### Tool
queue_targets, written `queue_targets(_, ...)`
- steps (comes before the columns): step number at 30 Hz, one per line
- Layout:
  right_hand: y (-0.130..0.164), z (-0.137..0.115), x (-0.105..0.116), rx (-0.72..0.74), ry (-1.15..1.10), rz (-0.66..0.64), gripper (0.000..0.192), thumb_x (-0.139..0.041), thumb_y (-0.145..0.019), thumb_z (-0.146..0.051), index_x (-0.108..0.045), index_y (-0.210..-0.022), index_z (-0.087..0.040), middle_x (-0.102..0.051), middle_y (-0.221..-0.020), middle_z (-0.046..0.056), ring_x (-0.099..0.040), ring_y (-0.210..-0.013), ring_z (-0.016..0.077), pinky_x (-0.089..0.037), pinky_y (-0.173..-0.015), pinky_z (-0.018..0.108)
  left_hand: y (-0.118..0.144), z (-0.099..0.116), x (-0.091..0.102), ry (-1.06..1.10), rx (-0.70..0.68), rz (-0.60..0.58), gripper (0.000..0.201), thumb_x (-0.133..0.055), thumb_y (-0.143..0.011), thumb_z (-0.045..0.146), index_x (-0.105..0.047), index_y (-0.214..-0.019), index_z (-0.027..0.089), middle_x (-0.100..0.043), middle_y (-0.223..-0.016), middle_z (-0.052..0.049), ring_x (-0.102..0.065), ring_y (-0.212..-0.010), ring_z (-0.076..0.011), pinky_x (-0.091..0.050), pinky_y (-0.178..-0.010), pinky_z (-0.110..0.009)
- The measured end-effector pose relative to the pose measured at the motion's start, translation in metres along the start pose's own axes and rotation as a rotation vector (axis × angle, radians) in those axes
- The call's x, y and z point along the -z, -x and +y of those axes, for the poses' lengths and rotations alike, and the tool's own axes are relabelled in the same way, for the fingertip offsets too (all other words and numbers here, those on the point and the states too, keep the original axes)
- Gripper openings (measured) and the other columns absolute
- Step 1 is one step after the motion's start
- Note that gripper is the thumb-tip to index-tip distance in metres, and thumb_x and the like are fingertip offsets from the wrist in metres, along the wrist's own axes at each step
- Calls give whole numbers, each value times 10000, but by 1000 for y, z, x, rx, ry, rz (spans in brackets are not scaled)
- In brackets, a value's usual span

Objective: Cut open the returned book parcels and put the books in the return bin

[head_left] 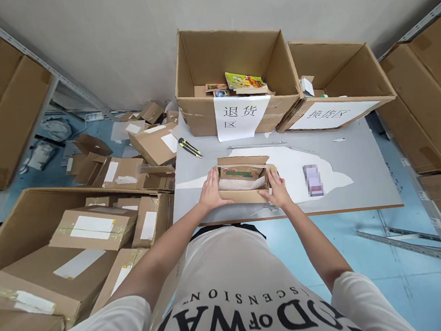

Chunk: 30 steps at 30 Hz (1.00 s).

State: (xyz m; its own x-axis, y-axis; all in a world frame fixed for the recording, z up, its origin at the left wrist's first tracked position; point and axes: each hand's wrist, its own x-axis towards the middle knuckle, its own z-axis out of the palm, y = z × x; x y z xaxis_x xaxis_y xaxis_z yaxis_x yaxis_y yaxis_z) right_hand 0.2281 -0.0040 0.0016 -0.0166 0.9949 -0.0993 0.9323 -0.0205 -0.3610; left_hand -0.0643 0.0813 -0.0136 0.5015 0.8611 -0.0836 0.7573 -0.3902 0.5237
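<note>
A small opened cardboard box (240,196) sits near the front edge of the grey table, with its back flap raised. Inside lies a flat brown item with a green band (240,173), next to pale wrapping (241,184); its kind is hard to make out. My left hand (211,192) grips the box's left end, thumb along the front. At the opposite end my right hand (276,187) holds the box the same way. A yellow and black box cutter (190,148) rests on the table beyond my left hand.
Behind stand two large open boxes with paper signs, the left one (196,117) containing books (246,81), the right one (354,66) small packages. A blurred purple item (313,180) lies on the table (375,172). Parcels (90,226) fill a big carton at left.
</note>
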Motion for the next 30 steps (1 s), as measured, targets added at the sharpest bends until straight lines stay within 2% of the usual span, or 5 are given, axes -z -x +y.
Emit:
queue_targets(5, -12, -27, 21, 149, 202, 37, 741, -506, -864, -412, -180, -1466, -130, -274, -1495, 192, -192, -1396, 321, -118, -1092, 592, 1, 3, 3, -31, 35, -29, 1437, -706, -432, 732, 68, -1457, 86, -67, -1525, -250, -72, -1414, -364, -203, -1113, -498)
queue_targets(9, -34, -43, 26, 222, 241, 17, 719, -546, -841, -251, -200, -1463, -154, -259, -1506, 170, -196, -1399, 292, -167, -1110, 504, 3, 6, 4, -41, 45, -44, 1461, -704, -418, 742, 76, -1453, 66, -72, -1523, -254, -68, -1416, -358, -201, -1113, -487)
queue_targets(16, -66, -45, 20, 349, 313, -137, 950, -682, -739, -297, -115, -1480, -122, -383, -1406, 190, -381, -1250, 337, -280, -1039, 450, 6, 8, 6, -23, 61, -44, 1395, -701, -455, 721, 36, -1458, 92, -77, -1526, -246, -81, -1415, -357, -211, -1099, -484)
queue_targets(23, -80, -49, 17, 319, 287, -164, 679, -584, -807, -327, -317, -1379, -77, -539, -1170, 191, -482, -1074, 331, -357, -929, 443, 6, 8, 6, -12, 83, -55, 1394, -705, -457, 715, 35, -1464, 97, -71, -1532, -226, -76, -1418, -347, -193, -1107, -485)
queue_targets(30, -68, -35, 17, 436, 26, -316, 888, -525, -822, -343, 26, -1471, -89, -403, -1369, 214, -504, -1146, 294, -417, -922, 424, 9, 7, 4, -25, 67, -63, 1425, -702, -426, 740, 25, -1465, 91, -65, -1534, -225, -61, -1418, -354, -201, -1106, -491)
